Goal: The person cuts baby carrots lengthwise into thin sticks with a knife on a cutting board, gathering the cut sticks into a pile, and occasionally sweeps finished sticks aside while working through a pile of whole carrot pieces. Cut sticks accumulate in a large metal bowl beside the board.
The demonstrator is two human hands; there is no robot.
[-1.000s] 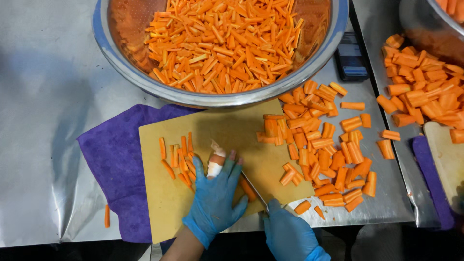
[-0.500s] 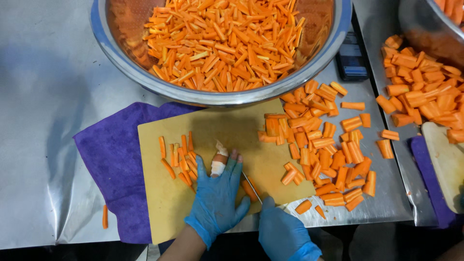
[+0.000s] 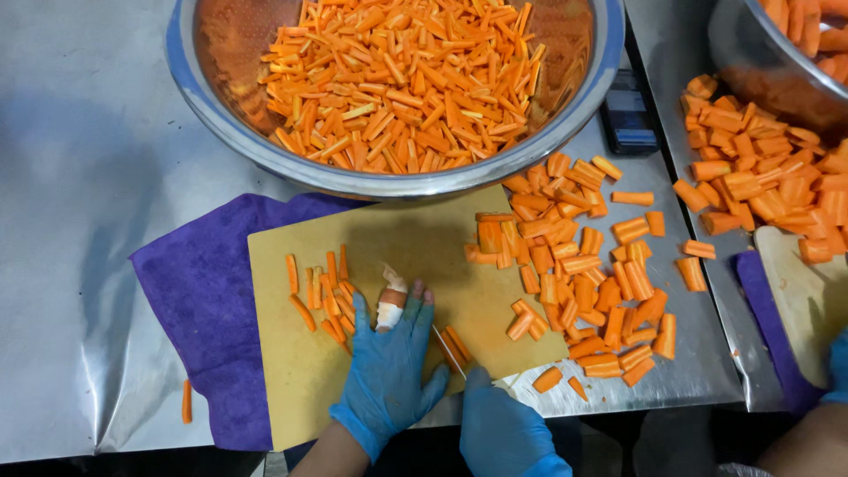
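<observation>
My left hand point(image 3: 387, 367), in a blue glove, lies flat on the tan cutting board point(image 3: 415, 247). One of its fingertips pokes out, wrapped in white tape. Its fingers rest beside a small cluster of carrot sticks point(image 3: 322, 296). My right hand point(image 3: 499, 431), also in a blue glove, grips a knife point(image 3: 440, 340) at the board's near edge. The thin blade lies just right of my left thumb, against a couple of carrot strips point(image 3: 458, 346). A heap of short carrot chunks point(image 3: 579, 265) covers the board's right end and spills onto the metal table.
A big steel bowl point(image 3: 265, 146) full of carrot sticks stands behind the board. A purple cloth point(image 3: 199, 296) lies under the board. At right are another carrot pile point(image 3: 760, 177), a second bowl point(image 3: 751, 62), another board point(image 3: 799, 300), another person's gloved hand point(image 3: 837, 367) and a dark flat device point(image 3: 629, 115).
My right hand with the knife has edged slightly left, closer to my left hand. My left hand has barely shifted on the board.
</observation>
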